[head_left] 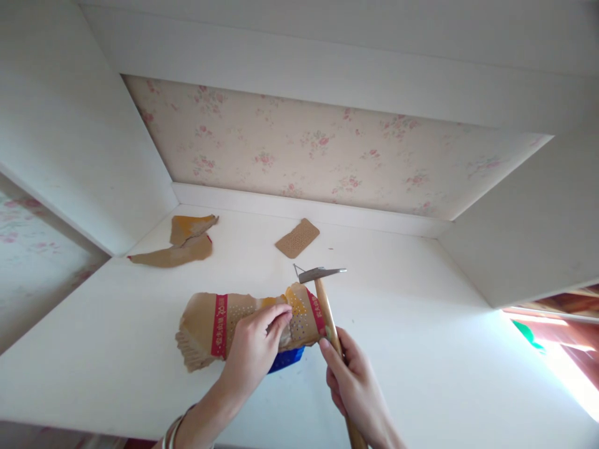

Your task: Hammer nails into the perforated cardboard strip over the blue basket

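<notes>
My right hand (353, 374) is wrapped round the wooden handle of a hammer (322, 274), its metal head raised beyond the fingers. Brown paper packaging (201, 318) with red printed bands and many small holes or shiny dots lies crumpled on the white surface. Over its middle, my left hand (259, 333) has thumb and forefinger pinched together; whatever sits between them is too small to make out. A blue object (286, 359) sticks out from under the packaging's near edge. Just left of the hammer head lies a thin nail (296, 269).
A torn piece of brown paper (191, 246) lies at the back left of the white surface (412, 349). Near the back wall is a small brown card (298, 238) with dots. White panels (519, 224) enclose the sides, with floral wallpaper (327, 149) behind.
</notes>
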The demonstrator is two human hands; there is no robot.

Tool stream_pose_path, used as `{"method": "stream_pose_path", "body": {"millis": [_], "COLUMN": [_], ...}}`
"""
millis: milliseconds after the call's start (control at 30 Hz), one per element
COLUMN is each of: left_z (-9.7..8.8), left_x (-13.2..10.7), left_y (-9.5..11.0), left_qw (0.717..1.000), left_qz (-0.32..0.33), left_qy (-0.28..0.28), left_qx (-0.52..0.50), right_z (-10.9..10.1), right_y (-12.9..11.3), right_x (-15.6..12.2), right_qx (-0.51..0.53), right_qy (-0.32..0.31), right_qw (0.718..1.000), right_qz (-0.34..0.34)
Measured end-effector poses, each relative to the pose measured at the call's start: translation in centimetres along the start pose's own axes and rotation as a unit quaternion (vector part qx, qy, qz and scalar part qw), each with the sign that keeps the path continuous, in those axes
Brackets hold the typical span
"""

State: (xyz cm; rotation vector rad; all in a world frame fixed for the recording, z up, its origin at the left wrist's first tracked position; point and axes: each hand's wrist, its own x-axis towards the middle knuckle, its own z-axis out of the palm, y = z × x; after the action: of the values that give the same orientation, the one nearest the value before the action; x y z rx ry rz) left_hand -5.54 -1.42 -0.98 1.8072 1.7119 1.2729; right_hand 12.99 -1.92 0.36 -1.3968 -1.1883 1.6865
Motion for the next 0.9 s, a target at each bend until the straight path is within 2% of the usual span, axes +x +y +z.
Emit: {"method": "stream_pose_path", "body": {"millis": [900], "left_z": [0.02], "left_x": [-0.08], "left_y": [-0.03], "left_qw": [0.999], "left_qz": [0.041], "left_qy": [0.015], "left_qx": [0.0], "right_z": [-0.08], "right_y": [-0.01], "right_x": [0.16], "right_qx": [-0.015], "right_qy": [-0.003], "right_qw": [1.0], "right_qz": [0.004]}}
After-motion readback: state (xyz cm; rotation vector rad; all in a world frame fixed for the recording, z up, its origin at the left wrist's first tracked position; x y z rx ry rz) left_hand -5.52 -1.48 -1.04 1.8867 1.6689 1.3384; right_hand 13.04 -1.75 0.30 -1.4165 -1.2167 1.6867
